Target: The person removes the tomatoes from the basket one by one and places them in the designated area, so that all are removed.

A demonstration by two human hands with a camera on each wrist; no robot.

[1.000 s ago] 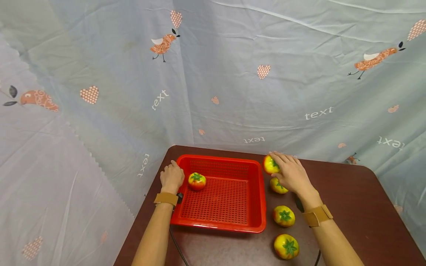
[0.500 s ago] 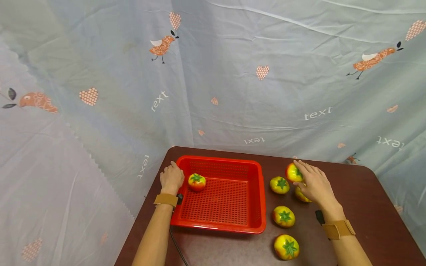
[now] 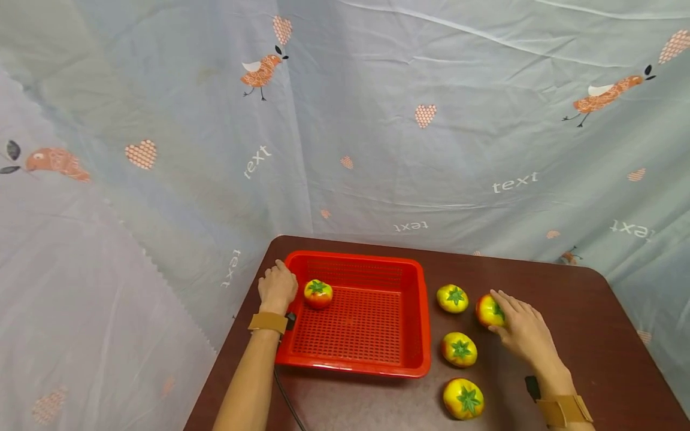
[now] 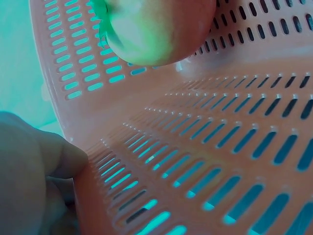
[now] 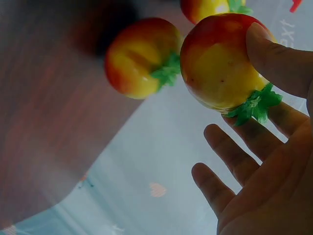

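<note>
My left hand point(image 3: 277, 287) grips the left rim of a red plastic basket point(image 3: 353, 368); in the left wrist view its fingers point(image 4: 63, 156) pinch the perforated wall. One red-and-yellow toy tomato point(image 3: 318, 294) with a green leafy top sits in the basket's left part. Right of the basket, my right hand point(image 3: 525, 329) holds another toy tomato point(image 5: 222, 63) between thumb and fingers. In the right wrist view, a second tomato point(image 5: 144, 58) lies close behind the held one; in the head view the hand and held tomato hide that spot.
Three toy tomatoes stand in a column beside the basket: a far one point(image 3: 452, 299), a middle one point(image 3: 459, 349) and a near one point(image 3: 463, 399). The dark brown table point(image 3: 582, 335) extends right. A printed curtain point(image 3: 377, 120) hangs behind it.
My right hand has carried its tomato from the basket's far right corner rightward, then nearer to me. The far column tomato is now uncovered. My left hand stays on the rim.
</note>
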